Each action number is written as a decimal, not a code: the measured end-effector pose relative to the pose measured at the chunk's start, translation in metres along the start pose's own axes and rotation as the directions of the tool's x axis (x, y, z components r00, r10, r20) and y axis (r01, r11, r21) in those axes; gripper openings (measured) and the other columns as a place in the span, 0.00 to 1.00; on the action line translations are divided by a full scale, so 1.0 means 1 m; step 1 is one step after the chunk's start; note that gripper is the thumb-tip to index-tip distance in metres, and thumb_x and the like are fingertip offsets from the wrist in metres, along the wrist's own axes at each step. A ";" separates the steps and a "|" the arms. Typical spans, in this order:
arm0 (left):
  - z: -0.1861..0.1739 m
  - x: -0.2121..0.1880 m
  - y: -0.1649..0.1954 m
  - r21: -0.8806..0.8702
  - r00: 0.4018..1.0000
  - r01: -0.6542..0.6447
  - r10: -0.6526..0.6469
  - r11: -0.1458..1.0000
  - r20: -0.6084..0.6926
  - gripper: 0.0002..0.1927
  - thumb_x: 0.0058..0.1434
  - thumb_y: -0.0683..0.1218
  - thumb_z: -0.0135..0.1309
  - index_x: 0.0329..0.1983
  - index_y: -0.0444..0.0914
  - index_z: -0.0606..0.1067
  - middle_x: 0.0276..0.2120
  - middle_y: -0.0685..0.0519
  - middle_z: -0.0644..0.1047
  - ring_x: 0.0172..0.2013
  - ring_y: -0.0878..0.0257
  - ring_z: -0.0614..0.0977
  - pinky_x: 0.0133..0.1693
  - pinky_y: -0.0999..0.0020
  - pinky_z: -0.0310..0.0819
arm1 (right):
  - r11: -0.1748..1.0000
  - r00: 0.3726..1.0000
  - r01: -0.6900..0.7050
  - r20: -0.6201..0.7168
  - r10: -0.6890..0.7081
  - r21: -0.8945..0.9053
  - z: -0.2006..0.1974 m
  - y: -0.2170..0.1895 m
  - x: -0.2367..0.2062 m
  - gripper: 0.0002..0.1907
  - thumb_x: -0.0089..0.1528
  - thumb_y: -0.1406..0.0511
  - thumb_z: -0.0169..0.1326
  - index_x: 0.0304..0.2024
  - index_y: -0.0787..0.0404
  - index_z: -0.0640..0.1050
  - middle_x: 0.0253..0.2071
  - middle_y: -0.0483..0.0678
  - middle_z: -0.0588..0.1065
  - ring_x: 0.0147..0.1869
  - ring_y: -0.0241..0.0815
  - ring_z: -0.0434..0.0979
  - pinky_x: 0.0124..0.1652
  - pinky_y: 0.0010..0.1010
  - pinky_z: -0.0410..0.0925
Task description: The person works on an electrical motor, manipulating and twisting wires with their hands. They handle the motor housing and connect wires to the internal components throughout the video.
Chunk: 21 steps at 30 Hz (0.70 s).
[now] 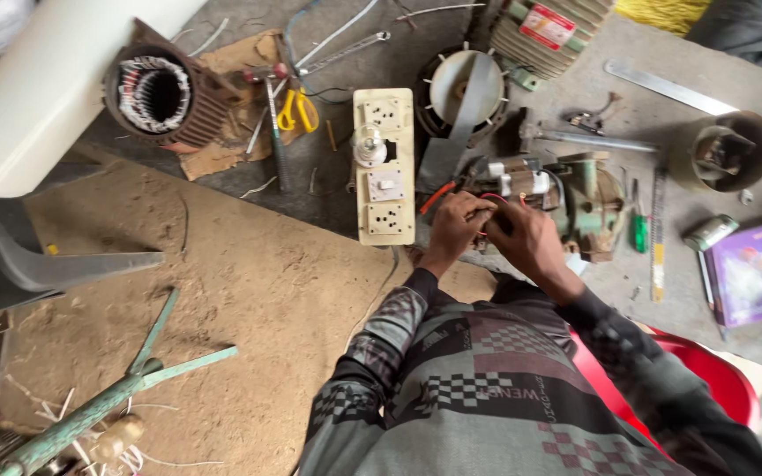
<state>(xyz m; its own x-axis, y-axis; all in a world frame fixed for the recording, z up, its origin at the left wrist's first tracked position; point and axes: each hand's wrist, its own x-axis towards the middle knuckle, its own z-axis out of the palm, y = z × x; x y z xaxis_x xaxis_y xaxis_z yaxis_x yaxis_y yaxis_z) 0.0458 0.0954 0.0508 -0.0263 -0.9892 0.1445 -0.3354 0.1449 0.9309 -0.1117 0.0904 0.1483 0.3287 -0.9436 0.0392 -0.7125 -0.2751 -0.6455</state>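
A thin red wire point(497, 199) is pinched between both hands just in front of a worn green motor point(586, 201) that rests on the concrete floor point(372, 44) right of centre. The left hand point(456, 225) is closed, fingers pressed together on the wire's near end; the right hand point(522, 236) is curled over the same spot, and the two hands are touching each other, so the wire is largely hidden beneath them. Just left of the hands, a cream switchboard point(384, 165) with sockets is laid lengthwise, an orange-handled tool point(437, 197) lying between it and the left hand. Beyond the hands, a round fan cover point(462, 88) is crossed by a grey strap, and a ribbed motor housing point(547, 31) is cut by the top edge. To the right of the motor, a green screwdriver point(638, 231), a steel ruler point(658, 238), a metal bowl point(731, 150) and a purple book point(753, 273) are crowded toward the right edge, leaving little free room there. Farther left, yellow-handled scissors point(297, 110) and a stator with copper windings point(159, 95) are seen near the top edge. Open ground is found only on a brown mat point(222, 291) at the lower left, bordered by a green metal frame point(108, 397) at the bottom-left corner.
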 end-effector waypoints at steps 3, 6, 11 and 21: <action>-0.001 -0.002 0.003 -0.017 0.995 0.099 -0.099 0.995 0.034 0.07 0.62 0.46 0.63 0.41 0.40 0.84 0.36 0.54 0.81 0.40 0.58 0.79 0.43 0.64 0.75 | 0.991 0.996 -0.057 0.059 0.064 -0.121 -0.015 0.003 -0.011 0.10 0.59 0.63 0.61 0.31 0.64 0.77 0.26 0.52 0.76 0.26 0.48 0.77 0.29 0.39 0.70; 0.000 -0.002 0.003 -0.015 0.998 0.066 -0.065 0.998 0.025 0.08 0.63 0.48 0.64 0.41 0.41 0.84 0.37 0.55 0.81 0.41 0.60 0.79 0.44 0.65 0.75 | 0.956 0.996 -0.079 -0.069 0.062 -0.284 -0.021 0.014 -0.011 0.08 0.63 0.65 0.60 0.35 0.64 0.78 0.29 0.53 0.77 0.27 0.47 0.77 0.29 0.38 0.70; 0.000 -0.003 -0.001 -0.057 0.995 0.088 -0.085 0.994 0.052 0.08 0.61 0.47 0.64 0.41 0.42 0.85 0.36 0.56 0.82 0.40 0.60 0.80 0.44 0.64 0.75 | 0.991 0.982 0.007 -0.185 -0.032 -0.134 0.000 0.023 0.008 0.07 0.70 0.66 0.54 0.44 0.66 0.78 0.37 0.52 0.80 0.32 0.41 0.78 0.29 0.30 0.72; 0.002 -0.014 -0.015 0.011 0.997 0.074 -0.074 0.997 0.033 0.11 0.62 0.52 0.62 0.43 0.44 0.84 0.41 0.56 0.85 0.43 0.62 0.84 0.50 0.64 0.78 | 0.969 0.966 -0.167 -0.168 0.198 0.181 -0.014 0.024 -0.016 0.09 0.71 0.66 0.53 0.45 0.68 0.78 0.39 0.53 0.79 0.34 0.40 0.79 0.30 0.29 0.73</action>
<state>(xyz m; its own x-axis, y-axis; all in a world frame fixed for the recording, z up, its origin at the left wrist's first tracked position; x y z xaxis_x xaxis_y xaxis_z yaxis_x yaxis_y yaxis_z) 0.0492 0.1067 0.0341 -0.0323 -0.9974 0.0641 -0.3471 0.0713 0.9351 -0.1429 0.0958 0.1429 0.0724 -0.9966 0.0384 -0.6333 -0.0757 -0.7702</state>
